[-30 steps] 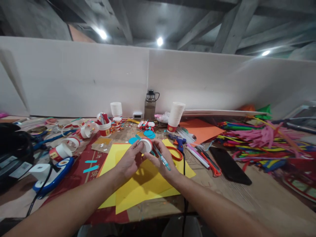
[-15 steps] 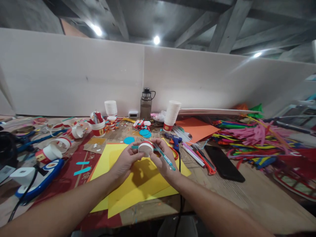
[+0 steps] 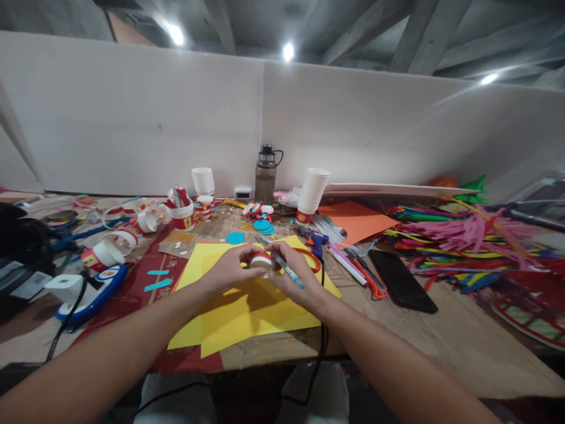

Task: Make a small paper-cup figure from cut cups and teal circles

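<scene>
Above the yellow paper sheets (image 3: 247, 318), my left hand (image 3: 232, 272) is closed around a short, cut-down paper cup piece (image 3: 261, 261), white with a red band. My right hand (image 3: 295, 277) grips a teal-and-clear pen (image 3: 288, 271), which slants across its fingers. Its fingertips are close beside the cup piece; I cannot tell whether they touch it. Blue paper discs (image 3: 263, 227) lie just beyond the hands, with one more blue disc (image 3: 235, 238) to the left. A red-orange loop handle (image 3: 314, 260) shows behind my right hand.
Stacked paper cups (image 3: 312, 191) and a water bottle (image 3: 265, 176) stand at the back. A blue glue gun (image 3: 318, 240), a craft knife (image 3: 371, 280) and a black phone (image 3: 402, 281) lie right, before colourful pipe cleaners (image 3: 459, 235). Cut cups (image 3: 103, 254) lie left.
The cup piece has tipped, so its pale round face shows less and its red-banded side more. My hands have shifted slightly around it. The whole view has also tilted downward.
</scene>
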Tool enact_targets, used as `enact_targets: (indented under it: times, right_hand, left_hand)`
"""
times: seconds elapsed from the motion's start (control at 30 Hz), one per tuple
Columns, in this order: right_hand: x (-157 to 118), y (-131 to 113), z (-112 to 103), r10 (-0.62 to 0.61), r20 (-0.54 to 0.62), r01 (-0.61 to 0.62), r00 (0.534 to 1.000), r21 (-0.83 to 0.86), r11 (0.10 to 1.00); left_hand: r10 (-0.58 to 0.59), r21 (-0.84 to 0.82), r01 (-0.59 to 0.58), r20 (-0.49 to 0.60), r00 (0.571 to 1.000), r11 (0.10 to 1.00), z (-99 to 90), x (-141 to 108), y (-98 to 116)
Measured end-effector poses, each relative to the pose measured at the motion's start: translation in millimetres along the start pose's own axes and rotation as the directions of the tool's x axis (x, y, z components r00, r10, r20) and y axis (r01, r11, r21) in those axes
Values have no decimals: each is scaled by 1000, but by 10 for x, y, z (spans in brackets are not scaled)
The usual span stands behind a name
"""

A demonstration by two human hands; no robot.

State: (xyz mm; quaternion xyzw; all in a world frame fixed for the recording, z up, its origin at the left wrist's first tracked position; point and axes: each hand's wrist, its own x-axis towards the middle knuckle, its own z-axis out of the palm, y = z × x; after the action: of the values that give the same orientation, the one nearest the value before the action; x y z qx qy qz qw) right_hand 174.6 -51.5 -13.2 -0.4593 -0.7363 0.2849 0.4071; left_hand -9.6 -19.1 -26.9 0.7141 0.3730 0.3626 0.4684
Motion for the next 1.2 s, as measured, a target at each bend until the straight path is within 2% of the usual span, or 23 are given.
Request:
enact_targets:
  times: [0.1,0.23,0.43,0.6,0.8,0.9,1.03,1.13,1.2]
  right_hand:
    - [11,11,44,-26,4,26,1000,-48,999]
    - [15,20,67,-24,7,24,1000,-56,998]
    - [-5,16,81,41,-46,-36,998,104,994]
    - [81,37,172,222,-39,-191,974,377,906]
    - [137,92,259,252,-24,-221,967,405,887]
    - [81,115,209,186,-25,-167,982,335,927]
    - [46,123,81,-10,-23,12,1000,124,992]
    - [64,98,-6,-115,-131,121,985,34,992]
    - [66,68,-45,-117,-216,140,969,92,986]
  left_hand:
    - [17,98,-17,0,1000,995,15,-12,41]
    - [8,124,-7,-12,1000,992,24,-8,46]
    - [-4,55,5,-11,1000,998,12,3,34]
    - [-18,25,18,0,1000,1000,-13,8,11]
    - [-32,116,27,43,999,993,-28,16,-59]
    - [-34,105,31,35,999,994,-21,17,-49]
    - [-52,49,52,8,999,997,-29,20,4]
    - [-72,-20,71,-37,997,997,-54,21,26]
    - [-56,-50,52,-93,994,997,-71,16,29]
